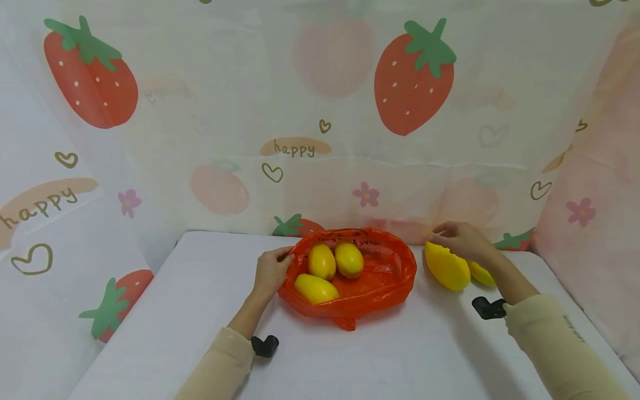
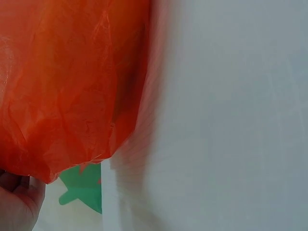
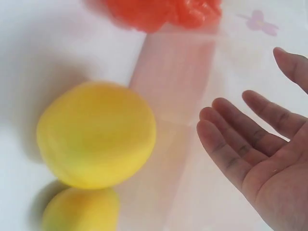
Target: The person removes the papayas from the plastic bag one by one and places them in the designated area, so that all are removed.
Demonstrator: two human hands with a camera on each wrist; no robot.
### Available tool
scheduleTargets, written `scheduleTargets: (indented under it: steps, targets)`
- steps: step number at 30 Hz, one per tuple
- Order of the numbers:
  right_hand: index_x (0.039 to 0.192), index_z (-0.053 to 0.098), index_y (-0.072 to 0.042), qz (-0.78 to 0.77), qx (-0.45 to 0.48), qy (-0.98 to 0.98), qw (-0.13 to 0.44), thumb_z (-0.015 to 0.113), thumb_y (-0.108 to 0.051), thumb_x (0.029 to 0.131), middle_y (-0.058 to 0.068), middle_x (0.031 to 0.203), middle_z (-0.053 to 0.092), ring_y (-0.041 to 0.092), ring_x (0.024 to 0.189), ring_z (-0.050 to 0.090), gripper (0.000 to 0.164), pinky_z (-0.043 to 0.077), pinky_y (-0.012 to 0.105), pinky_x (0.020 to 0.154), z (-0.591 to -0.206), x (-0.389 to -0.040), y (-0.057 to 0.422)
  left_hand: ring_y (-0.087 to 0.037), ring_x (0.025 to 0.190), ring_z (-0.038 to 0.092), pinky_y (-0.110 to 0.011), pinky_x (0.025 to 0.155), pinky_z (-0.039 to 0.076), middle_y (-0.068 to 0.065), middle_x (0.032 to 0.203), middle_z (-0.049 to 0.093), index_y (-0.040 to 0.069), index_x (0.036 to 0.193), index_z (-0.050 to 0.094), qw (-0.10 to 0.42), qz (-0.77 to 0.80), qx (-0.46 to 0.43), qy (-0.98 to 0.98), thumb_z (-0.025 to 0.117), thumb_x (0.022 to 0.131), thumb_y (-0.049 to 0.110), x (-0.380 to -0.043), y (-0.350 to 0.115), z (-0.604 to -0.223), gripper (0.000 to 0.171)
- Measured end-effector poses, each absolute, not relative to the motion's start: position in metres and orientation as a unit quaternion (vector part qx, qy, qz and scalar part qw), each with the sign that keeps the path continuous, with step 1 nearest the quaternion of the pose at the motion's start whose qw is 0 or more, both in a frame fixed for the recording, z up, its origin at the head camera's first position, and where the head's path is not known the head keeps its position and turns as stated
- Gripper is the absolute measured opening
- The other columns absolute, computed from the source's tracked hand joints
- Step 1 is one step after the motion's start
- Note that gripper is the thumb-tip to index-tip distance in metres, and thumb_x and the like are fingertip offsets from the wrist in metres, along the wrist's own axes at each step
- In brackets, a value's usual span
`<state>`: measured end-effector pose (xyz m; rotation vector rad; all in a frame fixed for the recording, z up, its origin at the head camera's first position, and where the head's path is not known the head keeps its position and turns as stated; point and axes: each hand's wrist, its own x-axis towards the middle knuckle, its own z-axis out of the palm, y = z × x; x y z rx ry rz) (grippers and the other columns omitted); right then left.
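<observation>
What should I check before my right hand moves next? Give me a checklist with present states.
1. Red bag open at the top: ok.
2. Left hand gripping the bag's rim: ok.
3. Room for another fruit: ok, apparently; three yellow fruits lie inside, with bare space to their right.
4. Right hand holding a fruit: not ok; its fingers are spread, apart from the nearer loose fruit.
5. Farther loose fruit clear of the nearer one: cannot tell; they overlap in view.
</observation>
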<state>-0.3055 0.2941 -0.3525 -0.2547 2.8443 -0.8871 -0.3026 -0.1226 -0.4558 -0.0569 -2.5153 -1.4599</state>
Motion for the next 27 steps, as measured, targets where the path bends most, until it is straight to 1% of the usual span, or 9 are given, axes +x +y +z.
scheduleTargets:
  steps: [7,11,15,19,24,27]
  targets:
    - [0.136,0.05,0.0,-0.308,-0.094,0.943,0.08,0.057,-0.046,0.095,0.026,0.13,0.058,0.035,0.105,0.063,0.062,0.057,0.044,0.091,-0.345,-0.306,0.278,-0.03,0.102,0.067,-0.041,0.092,0.057,-0.017,0.115,0.071,0.0,0.121,0.067,0.115,-0.499,-0.018,-0.859,0.06,0.096,0.012,-0.302,-0.122,-0.455,0.029]
    - [0.136,0.05,0.0,-0.312,-0.097,0.941,0.085,0.057,-0.044,0.095,0.026,0.131,0.058,0.036,0.105,0.063,0.06,0.057,0.045,0.092,-0.34,-0.308,0.267,-0.03,0.104,0.067,-0.041,0.093,0.056,-0.017,0.115,0.071,0.0,0.121,0.067,0.114,-0.499,-0.017,-0.859,0.06,0.096,0.012,-0.302,-0.122,-0.455,0.029]
    - [0.138,0.05,-0.003,-0.319,-0.098,0.938,0.098,0.058,-0.045,0.095,0.024,0.133,0.057,0.033,0.104,0.063,0.061,0.055,0.047,0.095,-0.337,-0.31,0.255,-0.03,0.104,0.067,-0.041,0.092,0.056,-0.017,0.116,0.071,0.0,0.121,0.067,0.115,-0.501,-0.016,-0.858,0.06,0.096,0.012,-0.302,-0.122,-0.455,0.029]
    - [0.138,0.05,-0.004,-0.33,-0.106,0.932,0.105,0.06,-0.044,0.094,0.022,0.133,0.058,0.03,0.104,0.063,0.061,0.056,0.045,0.095,-0.336,-0.311,0.244,-0.03,0.103,0.067,-0.041,0.092,0.057,-0.017,0.116,0.071,0.0,0.121,0.067,0.118,-0.499,-0.019,-0.858,0.06,0.096,0.012,-0.303,-0.122,-0.456,0.029]
    - [0.136,0.052,-0.004,-0.342,-0.105,0.927,0.11,0.061,-0.041,0.093,0.021,0.13,0.06,0.033,0.107,0.062,0.057,0.057,0.041,0.092,-0.338,-0.313,0.226,-0.029,0.103,0.067,-0.041,0.092,0.057,-0.017,0.116,0.07,0.0,0.121,0.067,0.116,-0.499,-0.019,-0.859,0.06,0.096,0.012,-0.304,-0.122,-0.458,0.029]
    - [0.132,0.055,-0.002,-0.336,-0.106,0.93,0.107,0.061,-0.038,0.094,0.022,0.128,0.06,0.037,0.11,0.061,0.052,0.058,0.041,0.091,-0.343,-0.316,0.215,-0.029,0.103,0.067,-0.041,0.092,0.057,-0.017,0.116,0.071,0.0,0.121,0.067,0.117,-0.496,-0.018,-0.861,0.06,0.096,0.012,-0.304,-0.122,-0.458,0.029]
